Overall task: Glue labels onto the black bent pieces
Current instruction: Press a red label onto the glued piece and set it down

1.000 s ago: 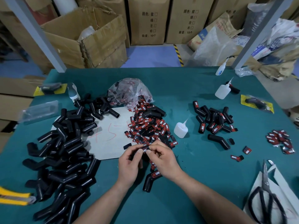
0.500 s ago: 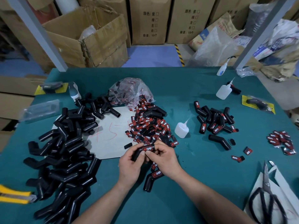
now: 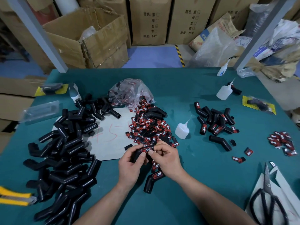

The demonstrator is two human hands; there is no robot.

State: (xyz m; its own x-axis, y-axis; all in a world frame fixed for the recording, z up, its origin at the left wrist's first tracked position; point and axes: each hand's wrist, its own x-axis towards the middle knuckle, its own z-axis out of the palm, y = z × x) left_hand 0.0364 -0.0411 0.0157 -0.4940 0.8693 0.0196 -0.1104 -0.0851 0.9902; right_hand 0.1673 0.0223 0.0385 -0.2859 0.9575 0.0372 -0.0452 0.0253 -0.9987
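**A:** Obs.: where is the work piece?

**B:** Black bent piece held over the worktop, about midway along its near edge, just in front of the label heap. Left hand curled round the plain leg. Right hand pinches the red label against the upper leg, thumb at its end.

**A:** Handling?

**B:** Judged light, hollow, probably rubbery, with a glossy skin (may slip if gripped at the bend). Hold the unlabelled leg and press the label from its middle outward, fingers off any wet glue. The label looks thin and flexible, so its corners are likely to lift.

**A:** Stock?

**B:** Unlabelled pile toward the left edge. Finished pieces lie right of the glue bottle. One labelled piece lies between the hands and the near edge.
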